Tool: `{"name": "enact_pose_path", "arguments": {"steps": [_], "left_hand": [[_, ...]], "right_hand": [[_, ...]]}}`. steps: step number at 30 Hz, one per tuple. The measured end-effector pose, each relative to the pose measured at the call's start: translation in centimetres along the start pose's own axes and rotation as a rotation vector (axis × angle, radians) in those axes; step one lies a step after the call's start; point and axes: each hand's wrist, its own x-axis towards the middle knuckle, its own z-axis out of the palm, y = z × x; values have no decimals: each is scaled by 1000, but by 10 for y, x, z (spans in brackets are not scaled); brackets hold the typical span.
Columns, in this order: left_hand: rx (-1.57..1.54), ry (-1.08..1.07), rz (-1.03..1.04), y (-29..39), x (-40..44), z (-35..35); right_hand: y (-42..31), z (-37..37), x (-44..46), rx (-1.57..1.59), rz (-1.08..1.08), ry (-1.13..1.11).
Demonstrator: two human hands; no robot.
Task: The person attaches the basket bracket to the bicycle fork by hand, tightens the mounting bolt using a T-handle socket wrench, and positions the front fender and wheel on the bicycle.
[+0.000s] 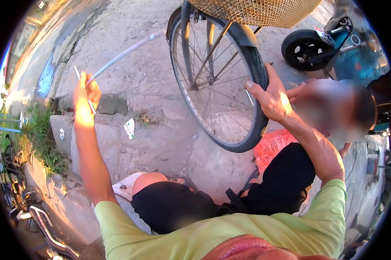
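Out to the left, my left hand (87, 92) is closed around a thin white strip (122, 55), whose longer part arcs up and to the right. A short thin end sticks out above the fingers and another below them. My right hand (271, 96) grips the tire (259, 73) of a bicycle's front wheel at its right side, thumb on the near side and fingers round the tread. The spoked wheel stands upright in front of my knees, under its fork (185, 41) and fender (243, 34).
A wire basket (260, 11) sits above the wheel. Beside my right arm is another person (334, 108), close by. A small black wheel (307, 50) stands at the upper right. Red plastic (275, 147) lies near my right knee, and grass (48, 143) grows at the left.
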Motion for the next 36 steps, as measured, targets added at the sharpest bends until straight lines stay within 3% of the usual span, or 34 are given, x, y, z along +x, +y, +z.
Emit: {"name": "enact_pose_path", "arguments": {"steps": [5,12,17,22,25,28,30,32,34,36], "left_hand": [[573,257,-332,-81,-28,-41],[663,-74,-782,-207,-70,-97],[850,-220,-728,-237,-78,-89],[1107,-142,-621,-246,-80,-104],[1458,-236,71,-318,-64,-199],[1627,-102,-11,-274,-62,-150],[1288,-269,-245,-217,-58,-72],[638,-207,-456,-161,-76,17],[336,-468,-340,-124,-88,69],[190,-596,-295,-89,-110,112]], "right_hand": [[2,4,1,46,-18,8],[2,8,1,159,89,-4],[3,15,0,337,97,5],[-7,25,-3,398,129,-17],[-23,34,-6,454,176,-28],[-42,51,-7,556,214,-61],[-49,64,-5,519,271,-71],[-54,81,-4,612,206,-52],[-67,85,-3,625,233,-94],[-86,83,-3,681,205,-134]]}}
